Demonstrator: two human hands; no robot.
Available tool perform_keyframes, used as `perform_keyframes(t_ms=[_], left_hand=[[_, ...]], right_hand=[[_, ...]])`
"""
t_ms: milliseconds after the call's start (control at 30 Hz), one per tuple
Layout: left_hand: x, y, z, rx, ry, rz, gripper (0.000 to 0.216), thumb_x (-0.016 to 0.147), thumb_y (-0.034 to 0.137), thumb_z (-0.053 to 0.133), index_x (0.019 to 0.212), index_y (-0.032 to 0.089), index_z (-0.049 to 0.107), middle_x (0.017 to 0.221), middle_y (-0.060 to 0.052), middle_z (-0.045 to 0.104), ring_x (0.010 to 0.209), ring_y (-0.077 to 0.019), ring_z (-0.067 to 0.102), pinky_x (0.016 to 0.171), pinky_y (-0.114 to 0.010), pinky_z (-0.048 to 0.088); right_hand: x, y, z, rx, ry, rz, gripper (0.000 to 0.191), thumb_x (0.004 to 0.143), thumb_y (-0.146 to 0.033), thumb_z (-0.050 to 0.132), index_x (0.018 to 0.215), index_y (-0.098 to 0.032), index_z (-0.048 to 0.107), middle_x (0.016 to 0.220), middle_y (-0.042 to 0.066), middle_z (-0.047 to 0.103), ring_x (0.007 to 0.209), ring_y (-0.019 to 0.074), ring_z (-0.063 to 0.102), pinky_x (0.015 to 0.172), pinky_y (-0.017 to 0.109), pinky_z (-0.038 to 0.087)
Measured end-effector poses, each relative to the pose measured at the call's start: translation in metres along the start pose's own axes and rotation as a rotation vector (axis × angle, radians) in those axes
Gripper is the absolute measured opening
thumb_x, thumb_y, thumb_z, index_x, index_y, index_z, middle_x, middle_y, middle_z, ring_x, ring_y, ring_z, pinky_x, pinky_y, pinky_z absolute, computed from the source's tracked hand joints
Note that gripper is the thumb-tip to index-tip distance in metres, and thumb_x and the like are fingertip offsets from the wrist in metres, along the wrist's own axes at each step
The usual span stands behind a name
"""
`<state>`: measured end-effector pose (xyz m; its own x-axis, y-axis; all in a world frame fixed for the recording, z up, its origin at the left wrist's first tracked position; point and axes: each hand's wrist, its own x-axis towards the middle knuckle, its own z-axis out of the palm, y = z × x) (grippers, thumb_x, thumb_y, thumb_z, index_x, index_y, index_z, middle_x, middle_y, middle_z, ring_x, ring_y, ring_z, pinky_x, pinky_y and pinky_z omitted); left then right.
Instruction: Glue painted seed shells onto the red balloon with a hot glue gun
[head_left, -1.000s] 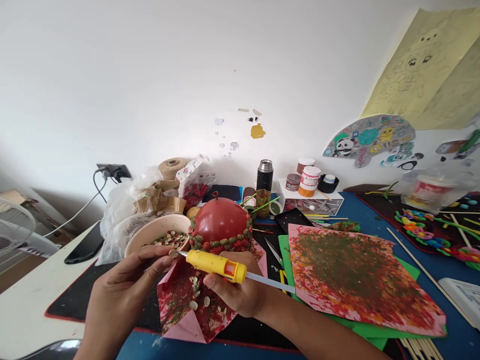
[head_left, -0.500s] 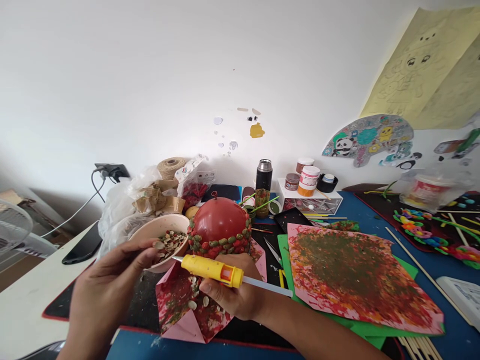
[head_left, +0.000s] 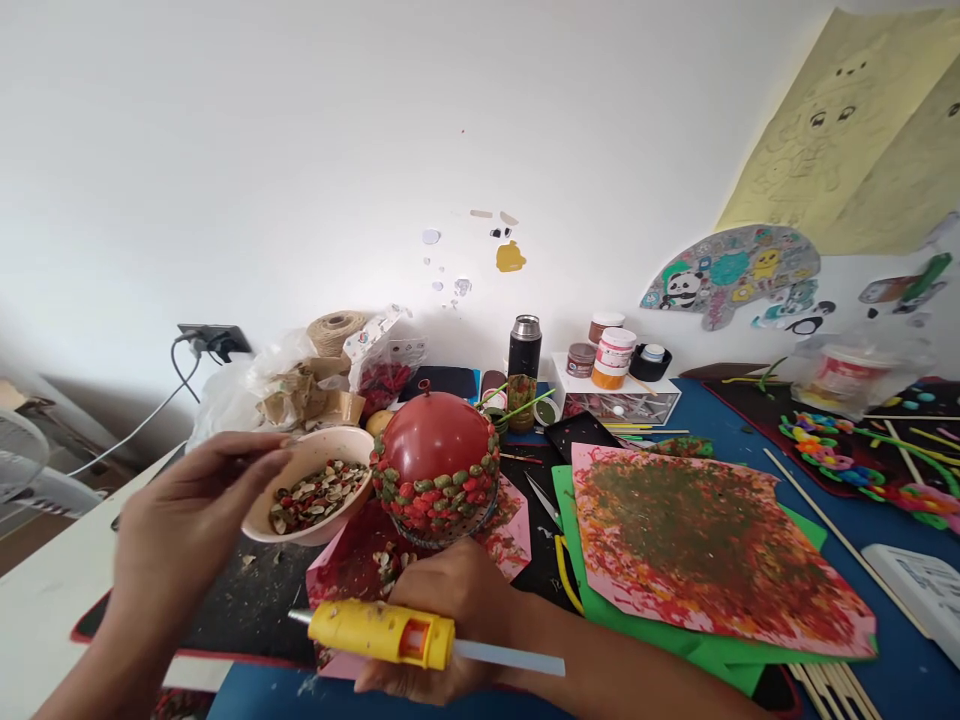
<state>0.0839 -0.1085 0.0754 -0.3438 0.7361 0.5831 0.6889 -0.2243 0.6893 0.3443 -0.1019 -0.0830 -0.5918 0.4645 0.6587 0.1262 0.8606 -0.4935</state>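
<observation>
My right hand [head_left: 450, 610] is wrapped round a yellow hot glue gun [head_left: 379, 632], its metal nozzle pointing left and a clear glue stick [head_left: 514, 658] sticking out of its back. My left hand [head_left: 176, 525] is raised at the left edge of a pale bowl [head_left: 262, 520] of painted pistachio shells [head_left: 322, 495]. Its thumb and fingers are pinched on a shell, mostly hidden at the fingertips. Behind the glue gun stands a red balloon [head_left: 435, 435], its lower half ringed with red and green shells [head_left: 442, 490]. Loose shells lie on pink paper [head_left: 349, 545] below it.
Painted pink paper [head_left: 675, 550] over green sheets covers the right side. Scissors [head_left: 544, 497], a black bottle [head_left: 524, 360] and paint jars [head_left: 615, 352] stand or lie behind. Plastic bags [head_left: 285, 370] and twine [head_left: 337, 332] are at back left; wooden sticks [head_left: 832, 690] lie front right.
My right hand has brought the glue gun down and left, towards me. My left hand has moved up and left, away from the bowl's middle, fingers still pinched. The view has shifted slightly.
</observation>
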Motion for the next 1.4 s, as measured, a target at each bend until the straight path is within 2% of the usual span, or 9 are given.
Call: perform_keyframes(t_ms=[67,133,233,367,467,667,933,1233,1400], left_hand=[[-0.001,0.006,0.012,0.005,-0.143,0.198,0.049,0.102,0.081,0.089,0.095,0.032,0.093,0.096,0.001,0.098,0.083,-0.0229,0.089,0.075,-0.029,0.073],[0.0,0.011,0.021,-0.008,-0.239,0.303,0.053,0.104,0.084,0.086,0.092,0.033,0.093,0.094,-0.001,0.096,0.084,-0.0243,0.089,0.079,-0.032,0.074],[0.0,0.014,0.03,-0.004,-0.34,0.432,0.047,0.114,0.076,0.08,0.098,0.035,0.095,0.099,-0.004,0.096,0.089,-0.0259,0.091,0.083,-0.035,0.074],[-0.006,0.014,0.037,0.075,-0.346,0.688,0.027,0.126,0.048,0.075,0.114,0.035,0.094,0.104,-0.001,0.096,0.09,-0.0222,0.09,0.086,-0.033,0.07],[-0.011,0.013,0.043,0.116,-0.308,0.797,0.024,0.128,0.038,0.072,0.117,0.033,0.092,0.105,0.001,0.095,0.09,-0.0202,0.089,0.085,-0.032,0.067],[-0.014,0.016,0.047,0.199,-0.278,0.888,0.031,0.133,0.035,0.062,0.122,0.03,0.091,0.106,-0.002,0.095,0.092,-0.0212,0.089,0.081,-0.032,0.066],[-0.01,0.012,0.044,0.261,-0.294,0.94,0.025,0.128,0.028,0.068,0.127,0.03,0.093,0.11,-0.003,0.096,0.098,-0.0242,0.09,0.086,-0.034,0.068],[-0.012,0.013,0.046,0.309,-0.271,1.045,0.023,0.13,0.026,0.064,0.129,0.026,0.087,0.112,-0.005,0.096,0.097,-0.0251,0.091,0.087,-0.037,0.069],[-0.015,0.01,0.05,0.296,-0.292,1.004,0.026,0.131,0.027,0.063,0.13,0.027,0.089,0.113,-0.006,0.096,0.097,-0.0259,0.09,0.087,-0.039,0.07]], right_hand=[[-0.003,0.004,0.012,-0.031,0.019,-0.111,0.076,0.11,-0.094,0.084,0.077,-0.03,0.06,0.06,-0.005,0.065,0.046,0.0176,0.064,0.041,0.033,0.038],[-0.005,0.006,0.022,-0.101,0.029,-0.146,0.083,0.108,-0.098,0.084,0.073,-0.029,0.056,0.055,-0.009,0.057,0.042,0.0141,0.062,0.04,0.029,0.035],[-0.007,0.007,0.028,-0.184,-0.037,-0.161,0.085,0.108,-0.101,0.082,0.072,-0.029,0.055,0.054,-0.01,0.054,0.041,0.0123,0.062,0.04,0.027,0.033],[-0.008,0.008,0.028,-0.193,-0.102,-0.191,0.078,0.111,-0.097,0.081,0.079,-0.028,0.063,0.058,-0.009,0.062,0.044,0.0133,0.066,0.04,0.027,0.033],[-0.009,0.012,0.03,-0.174,-0.112,-0.199,0.072,0.114,-0.091,0.081,0.083,-0.028,0.065,0.06,-0.009,0.064,0.047,0.0147,0.068,0.041,0.029,0.035],[-0.013,0.017,0.032,-0.153,-0.14,-0.201,0.061,0.118,-0.081,0.081,0.091,-0.026,0.073,0.071,-0.006,0.075,0.05,0.0155,0.066,0.043,0.032,0.037],[-0.012,0.018,0.025,-0.158,-0.221,-0.205,0.045,0.121,-0.065,0.083,0.102,-0.025,0.078,0.078,-0.005,0.08,0.061,0.017,0.076,0.046,0.031,0.038],[-0.005,0.012,0.016,-0.174,-0.28,-0.205,0.045,0.124,-0.063,0.081,0.101,-0.025,0.078,0.076,-0.004,0.081,0.062,0.0176,0.077,0.046,0.032,0.036],[-0.006,0.012,0.018,-0.178,-0.276,-0.211,0.046,0.124,-0.064,0.08,0.1,-0.025,0.077,0.077,-0.005,0.081,0.063,0.0173,0.077,0.047,0.031,0.036]])
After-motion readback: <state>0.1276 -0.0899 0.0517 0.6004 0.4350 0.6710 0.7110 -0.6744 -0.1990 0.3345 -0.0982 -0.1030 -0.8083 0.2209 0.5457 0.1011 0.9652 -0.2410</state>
